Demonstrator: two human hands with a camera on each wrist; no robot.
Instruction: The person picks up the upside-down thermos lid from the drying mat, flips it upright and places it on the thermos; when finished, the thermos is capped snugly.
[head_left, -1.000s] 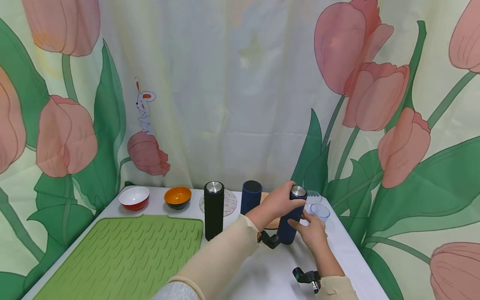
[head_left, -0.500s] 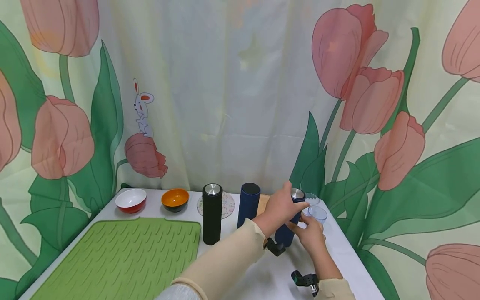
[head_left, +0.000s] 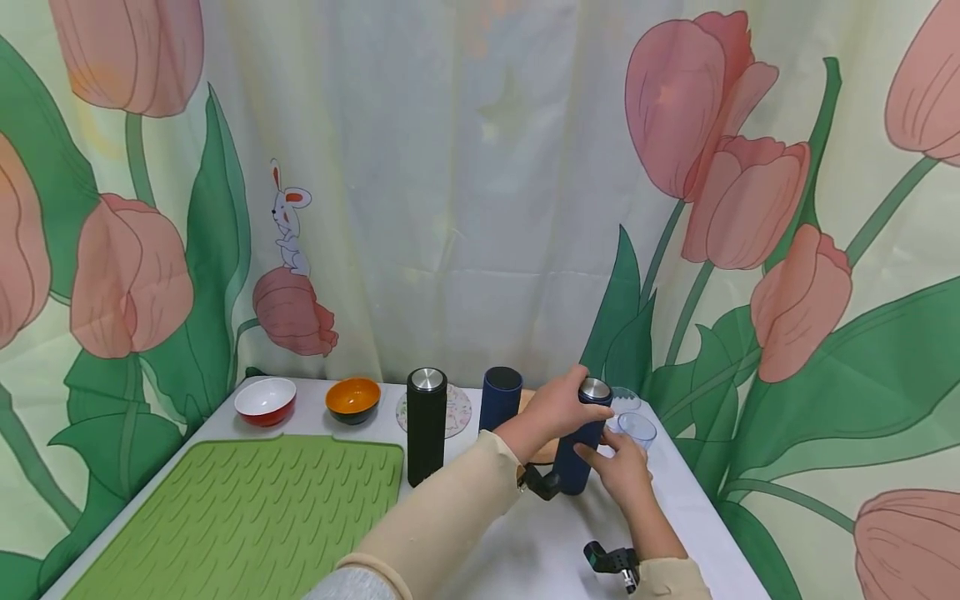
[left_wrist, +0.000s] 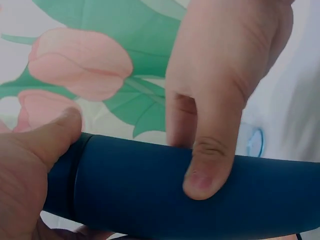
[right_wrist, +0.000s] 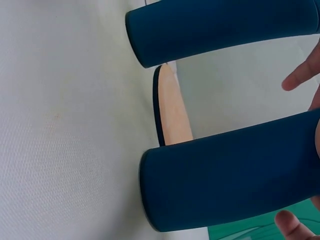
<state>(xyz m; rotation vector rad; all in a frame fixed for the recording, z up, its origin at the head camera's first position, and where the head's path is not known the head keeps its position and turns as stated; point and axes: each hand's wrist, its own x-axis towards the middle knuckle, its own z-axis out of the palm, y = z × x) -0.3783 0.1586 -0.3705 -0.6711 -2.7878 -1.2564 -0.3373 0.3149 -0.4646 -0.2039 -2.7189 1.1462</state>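
A dark blue thermos flask (head_left: 576, 458) with a silver-topped lid (head_left: 595, 389) stands upright on the right of the table. My left hand (head_left: 553, 410) grips it around the lid from the left, thumb and fingers on opposite sides. Lower on the flask's body, my right hand (head_left: 624, 467) holds it from the right. The left wrist view shows the right thumb pressed along the blue flask (left_wrist: 135, 185) and the left hand (left_wrist: 22, 170) at the lid end, above a dark seam. In the right wrist view, the flask's base (right_wrist: 165, 190) rests on the white table.
Left of the hands stand another blue flask (head_left: 500, 400) and a black flask (head_left: 426, 433). A round wooden board (head_left: 543, 452) lies behind them. Clear cups (head_left: 637, 427) are at the right. A green mat (head_left: 247, 508), red bowl (head_left: 266, 402) and orange bowl (head_left: 352, 400) lie left.
My left hand and wrist have swung slightly right around the lid, then back left. Both hands keep hold of the flask, which stays in place.
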